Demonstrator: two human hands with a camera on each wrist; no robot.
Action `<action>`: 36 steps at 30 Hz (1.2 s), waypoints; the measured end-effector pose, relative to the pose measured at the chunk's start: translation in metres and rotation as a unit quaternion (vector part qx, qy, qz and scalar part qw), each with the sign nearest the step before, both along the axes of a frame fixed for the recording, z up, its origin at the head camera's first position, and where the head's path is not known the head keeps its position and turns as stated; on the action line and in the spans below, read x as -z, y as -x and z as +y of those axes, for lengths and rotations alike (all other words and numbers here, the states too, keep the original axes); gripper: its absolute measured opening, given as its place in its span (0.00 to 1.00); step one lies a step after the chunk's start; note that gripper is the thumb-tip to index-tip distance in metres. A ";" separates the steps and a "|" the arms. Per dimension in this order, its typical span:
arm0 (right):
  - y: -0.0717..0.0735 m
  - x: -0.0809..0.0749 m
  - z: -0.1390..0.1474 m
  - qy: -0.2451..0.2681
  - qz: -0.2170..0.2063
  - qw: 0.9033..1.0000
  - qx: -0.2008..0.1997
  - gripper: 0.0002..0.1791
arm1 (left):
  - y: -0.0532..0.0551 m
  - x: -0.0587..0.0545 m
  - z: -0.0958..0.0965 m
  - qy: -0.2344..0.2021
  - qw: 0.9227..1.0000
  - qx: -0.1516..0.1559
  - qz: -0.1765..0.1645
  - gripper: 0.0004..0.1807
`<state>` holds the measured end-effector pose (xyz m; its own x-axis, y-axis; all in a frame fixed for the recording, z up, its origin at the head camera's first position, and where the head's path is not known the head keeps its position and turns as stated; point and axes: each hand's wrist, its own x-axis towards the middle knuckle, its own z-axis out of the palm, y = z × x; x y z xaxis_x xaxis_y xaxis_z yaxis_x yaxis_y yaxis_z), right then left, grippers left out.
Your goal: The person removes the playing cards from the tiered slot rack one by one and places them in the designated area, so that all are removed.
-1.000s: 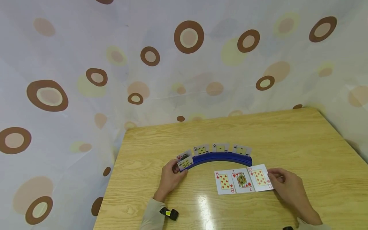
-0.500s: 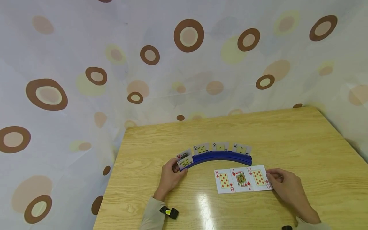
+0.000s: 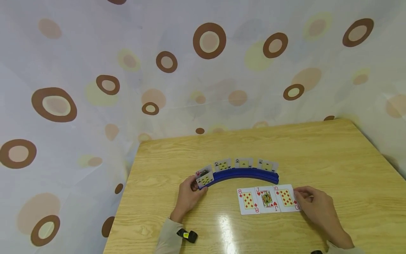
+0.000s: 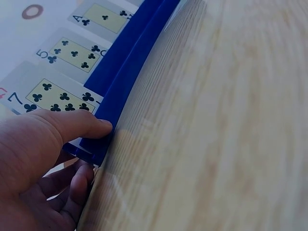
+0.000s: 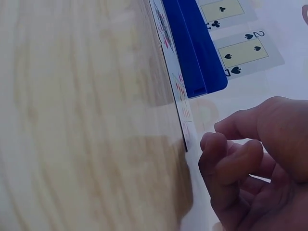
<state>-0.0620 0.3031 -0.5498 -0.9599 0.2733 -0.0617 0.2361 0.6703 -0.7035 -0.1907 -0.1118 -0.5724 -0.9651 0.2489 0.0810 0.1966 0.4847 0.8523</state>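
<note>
My left hand (image 3: 188, 194) grips the left end of a curved blue playing-card holder (image 4: 127, 74), thumb in front and fingers behind. A seven of clubs (image 4: 60, 98) stands there, partly hiding a red-marked card (image 3: 202, 170). Five of clubs (image 4: 72, 53), ace of clubs (image 3: 243, 163) and two of spades (image 5: 243, 52) also stand in the holder. On the table, an eight of diamonds (image 3: 248, 201), a jack of hearts (image 3: 267, 199) and a ten of diamonds (image 3: 287, 198) lie in a row. At the ten's right edge are the curled fingertips of my right hand (image 3: 317, 206).
The wooden table (image 3: 152, 155) reaches back to a cloth backdrop (image 3: 177, 35) with brown ring patterns. A black strap with a small device (image 3: 189, 235) sits on the left sleeve. The card row lies in front of the holder's right half.
The ten of diamonds, tilted a second ago, has turned slightly and shifted a little left into line with the other two cards. The left hand and the holder have not moved.
</note>
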 end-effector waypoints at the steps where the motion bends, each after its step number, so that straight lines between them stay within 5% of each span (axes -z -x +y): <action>1: 0.000 0.000 -0.001 0.004 0.001 1.000 0.002 0.17 | 0.000 0.000 0.000 0.000 1.000 -0.002 -0.002 0.17; 21: 0.015 -0.012 -0.043 0.030 0.078 0.996 -0.035 0.08 | 0.000 0.002 0.000 -0.004 1.000 0.000 0.014 0.17; 36: 0.031 0.001 -0.088 0.050 0.172 0.980 -0.088 0.06 | 0.000 0.002 0.000 -0.013 1.000 0.003 0.021 0.16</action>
<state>-0.0930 0.2152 -0.5506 -0.9602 0.1115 0.2561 -0.1395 0.6032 -0.7853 -0.1903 -0.1121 -0.5746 -0.9595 0.2513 0.1269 0.2341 0.4620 0.8554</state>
